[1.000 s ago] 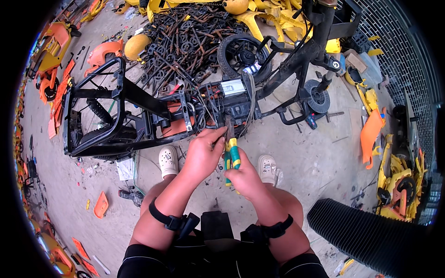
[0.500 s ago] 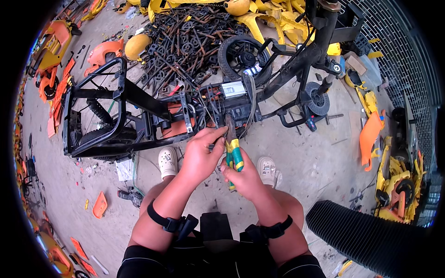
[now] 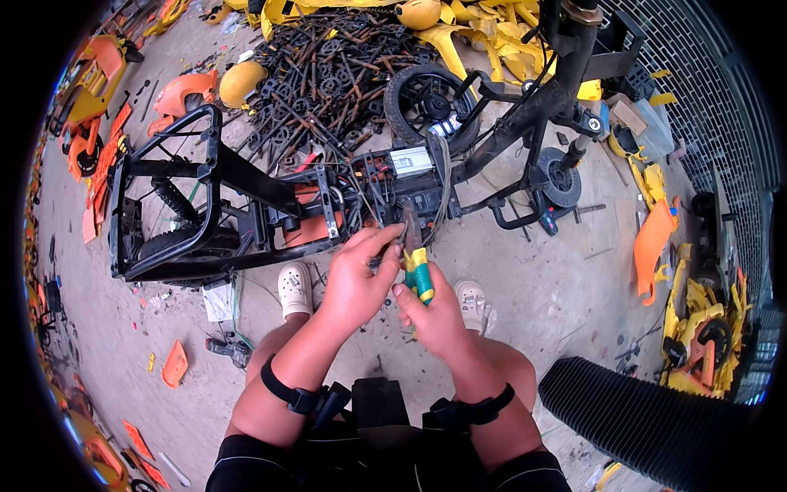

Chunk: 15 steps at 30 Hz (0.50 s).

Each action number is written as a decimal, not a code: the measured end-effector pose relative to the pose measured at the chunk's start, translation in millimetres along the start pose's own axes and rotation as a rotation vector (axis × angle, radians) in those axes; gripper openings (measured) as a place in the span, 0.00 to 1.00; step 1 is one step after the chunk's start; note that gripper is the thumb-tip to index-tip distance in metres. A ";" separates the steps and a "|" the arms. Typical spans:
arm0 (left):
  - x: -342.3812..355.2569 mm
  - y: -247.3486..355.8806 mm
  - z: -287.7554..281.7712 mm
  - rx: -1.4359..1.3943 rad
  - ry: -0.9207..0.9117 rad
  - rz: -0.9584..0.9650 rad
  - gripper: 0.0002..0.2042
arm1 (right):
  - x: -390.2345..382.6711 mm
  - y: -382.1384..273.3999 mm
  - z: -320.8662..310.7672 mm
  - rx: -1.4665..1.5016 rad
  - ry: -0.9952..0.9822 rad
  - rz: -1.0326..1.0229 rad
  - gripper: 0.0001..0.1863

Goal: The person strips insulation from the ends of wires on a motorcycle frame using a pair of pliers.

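Note:
A stripped black scooter frame [image 3: 266, 182] lies across the floor in front of me. Dark cables [image 3: 445, 184] and a silver box-shaped unit [image 3: 412, 161] sit in its middle. My right hand [image 3: 432, 310] is wrapped round pliers [image 3: 420, 271] with green and yellow handles, their metal jaws pointing away toward the frame. Close by on the left, my left hand [image 3: 361, 269] is closed in a pinch beside the jaws. A thin piece, perhaps a wire end, seems to be at its fingertips, but I cannot make it out.
Beyond the frame lies a heap of rusty metal rods [image 3: 328, 82], with yellow panels [image 3: 492, 45] behind it. A black ribbed hose [image 3: 631, 414] reaches in at lower right. Orange panels [image 3: 654, 242] rest on the right. A power tool [image 3: 229, 350] lies by my left foot.
The plier handles have closed together in my right hand; earlier they were spread. My left hand stays nearly in the same place, still pinching.

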<state>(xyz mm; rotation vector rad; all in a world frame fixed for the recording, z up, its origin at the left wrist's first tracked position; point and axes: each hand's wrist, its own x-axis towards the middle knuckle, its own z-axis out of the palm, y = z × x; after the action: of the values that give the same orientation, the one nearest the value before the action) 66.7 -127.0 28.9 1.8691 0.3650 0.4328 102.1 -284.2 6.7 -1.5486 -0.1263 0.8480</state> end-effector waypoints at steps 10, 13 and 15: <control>3.7 0.4 9.5 -0.020 -0.076 -0.163 0.13 | -1.4 4.6 0.1 -0.068 0.138 -0.020 0.21; 4.7 -7.9 15.3 -0.096 -0.091 -0.229 0.13 | -4.7 -2.3 0.2 -0.191 0.201 -0.009 0.24; 4.1 -13.3 19.0 -0.158 -0.109 -0.292 0.13 | -5.6 -1.9 -1.5 -0.253 0.227 -0.007 0.26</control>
<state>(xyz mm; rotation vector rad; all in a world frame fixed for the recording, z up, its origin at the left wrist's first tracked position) 78.6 -136.7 11.0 1.6461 0.5065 0.1557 99.7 -288.1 10.7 -1.8700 -0.0758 0.6630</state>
